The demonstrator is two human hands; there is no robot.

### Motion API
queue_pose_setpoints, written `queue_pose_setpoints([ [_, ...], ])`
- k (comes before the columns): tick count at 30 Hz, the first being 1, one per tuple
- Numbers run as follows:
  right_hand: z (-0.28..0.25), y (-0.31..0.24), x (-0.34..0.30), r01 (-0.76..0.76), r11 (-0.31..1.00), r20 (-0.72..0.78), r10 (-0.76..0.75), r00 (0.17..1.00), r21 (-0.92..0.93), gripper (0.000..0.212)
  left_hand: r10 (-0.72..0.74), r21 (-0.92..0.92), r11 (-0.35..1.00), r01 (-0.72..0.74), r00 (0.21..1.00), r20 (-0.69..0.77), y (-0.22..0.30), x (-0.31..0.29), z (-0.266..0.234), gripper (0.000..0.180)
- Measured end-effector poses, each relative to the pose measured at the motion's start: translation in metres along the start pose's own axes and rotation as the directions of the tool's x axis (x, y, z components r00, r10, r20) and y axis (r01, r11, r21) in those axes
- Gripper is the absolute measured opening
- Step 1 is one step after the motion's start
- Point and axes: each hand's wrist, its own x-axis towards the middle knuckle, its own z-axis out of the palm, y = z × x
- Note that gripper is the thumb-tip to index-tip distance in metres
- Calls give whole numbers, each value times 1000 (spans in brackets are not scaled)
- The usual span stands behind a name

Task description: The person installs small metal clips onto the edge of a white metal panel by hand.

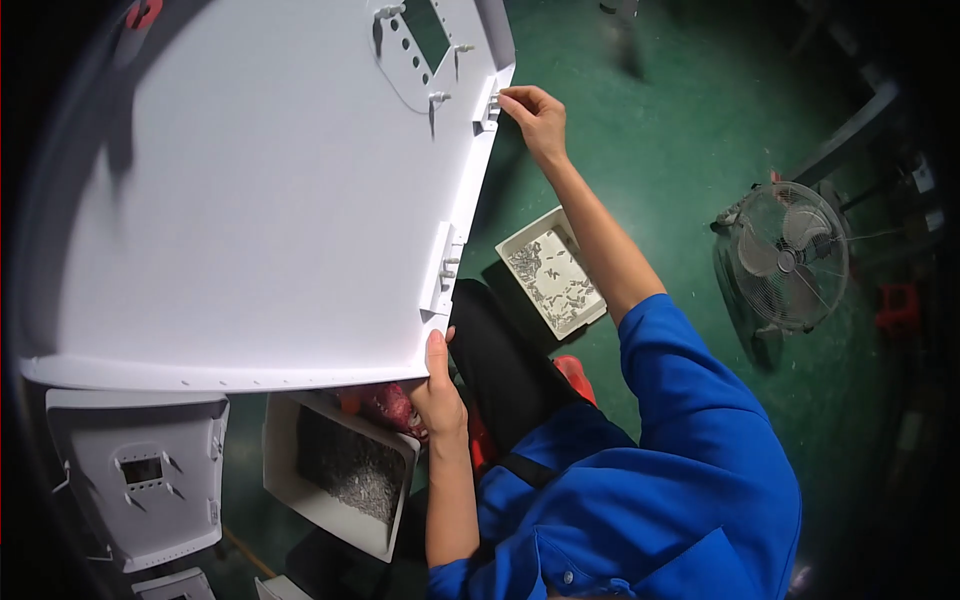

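A large white molded panel point(270, 200) spreads over the upper left. My left hand point(440, 398) grips its near right corner, thumb on the top face and fingers curled beneath. Farther up the right edge, my right hand point(540, 118) pinches thumb and forefinger together at a small white bracket point(487, 110). Whatever is between those fingertips is too small to make out. A second bracket point(438, 275) on the same edge, between my hands, has small pegs. Near the panel's far end, several posts surround a rectangular cutout point(428, 35).
A pale bin point(510, 248) of small metal pieces stands below my right forearm. Another bin point(280, 440), holding many small grey pieces, is left of my left forearm. A similar smaller panel point(75, 440) lies at lower left. A floor fan point(787, 260) stands right.
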Motion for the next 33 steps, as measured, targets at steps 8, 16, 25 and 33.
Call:
queue_pose_setpoints([
  [8,-66,-23,-40,-200,979,45,198,979,48,22,26,301,954,-18,999,-23,12,-20,-115,27],
  [16,-56,-33,-203,-527,842,390,527,755,-117,18,-180,848,159,506,859,-479,-52,-55,-341,22],
  [25,26,-119,-273,-415,848,824,474,310,-331,12,-213,501,780,375,912,-352,-18,-64,-311,13],
  [33,145,-149,-366,-231,960,986,165,18,-157,22,-130,107,976,190,900,-416,22,-96,-278,22],
])
